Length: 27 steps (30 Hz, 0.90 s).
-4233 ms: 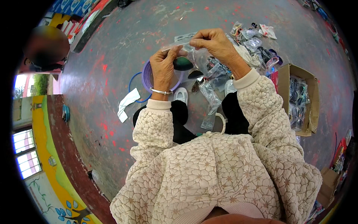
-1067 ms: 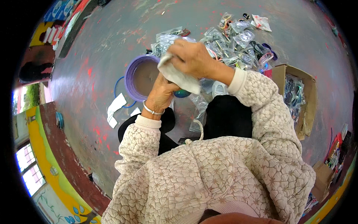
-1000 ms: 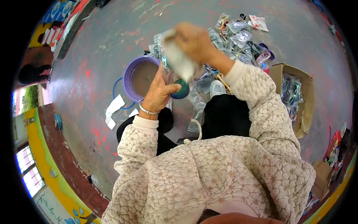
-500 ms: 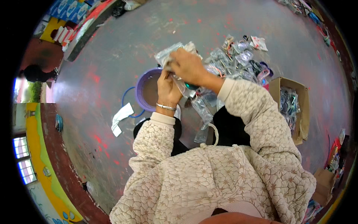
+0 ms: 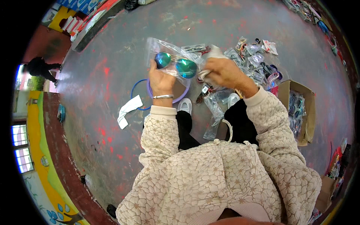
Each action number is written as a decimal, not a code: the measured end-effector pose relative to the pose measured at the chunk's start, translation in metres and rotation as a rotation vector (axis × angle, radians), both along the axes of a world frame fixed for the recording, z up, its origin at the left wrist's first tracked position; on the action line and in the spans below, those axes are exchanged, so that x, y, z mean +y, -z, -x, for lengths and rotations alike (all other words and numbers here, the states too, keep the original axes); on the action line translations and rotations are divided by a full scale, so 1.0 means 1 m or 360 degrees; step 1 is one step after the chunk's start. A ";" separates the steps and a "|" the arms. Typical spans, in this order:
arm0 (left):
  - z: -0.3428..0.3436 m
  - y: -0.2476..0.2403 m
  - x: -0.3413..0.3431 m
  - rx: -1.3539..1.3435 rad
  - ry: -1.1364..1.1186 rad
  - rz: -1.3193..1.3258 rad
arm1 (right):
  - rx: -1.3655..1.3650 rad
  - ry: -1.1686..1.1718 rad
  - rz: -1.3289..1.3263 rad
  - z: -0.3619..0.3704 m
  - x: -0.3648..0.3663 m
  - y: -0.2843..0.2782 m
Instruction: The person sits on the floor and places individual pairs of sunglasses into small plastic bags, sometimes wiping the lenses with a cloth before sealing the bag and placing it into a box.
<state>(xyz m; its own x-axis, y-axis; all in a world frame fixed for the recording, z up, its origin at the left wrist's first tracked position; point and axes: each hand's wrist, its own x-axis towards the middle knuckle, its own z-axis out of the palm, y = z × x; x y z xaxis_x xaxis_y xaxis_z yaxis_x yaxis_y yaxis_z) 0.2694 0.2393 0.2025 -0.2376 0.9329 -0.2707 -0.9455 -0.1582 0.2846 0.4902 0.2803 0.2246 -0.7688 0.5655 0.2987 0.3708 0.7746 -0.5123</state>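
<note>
Sunglasses with blue-green mirrored lenses sit in a clear plastic bag. My left hand grips the bag from below, with the thumb near one lens. In my right hand is a bunched white cloth, close to the other side of the bag. Whether the cloth touches the bag I cannot tell. Under my left hand stands a purple bucket, partly hidden by the hand and bag.
Several clear packets lie heaped on the floor ahead right. A cardboard box of packaged items stands at right. Left of the bucket are a blue hoop and a folded white cloth. Another person is at far left.
My hands have moved apart; the right one, with the white cloth, has shifted right off the bag. The bagged sunglasses now face up, where earlier my hands mostly covered them.
</note>
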 end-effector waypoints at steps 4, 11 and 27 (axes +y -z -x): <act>-0.005 -0.001 0.004 -0.0088 -0.0112 -0.0156 | 0.0307 0.0711 0.1064 -0.031 0.046 0.023; -0.036 -0.008 0.007 0.0301 0.0184 0.0087 | 0.0638 0.0336 0.1627 0.002 0.039 0.015; -0.072 0.014 0.010 0.0715 0.0487 -0.0062 | 0.0502 0.0775 0.0850 -0.011 0.052 0.018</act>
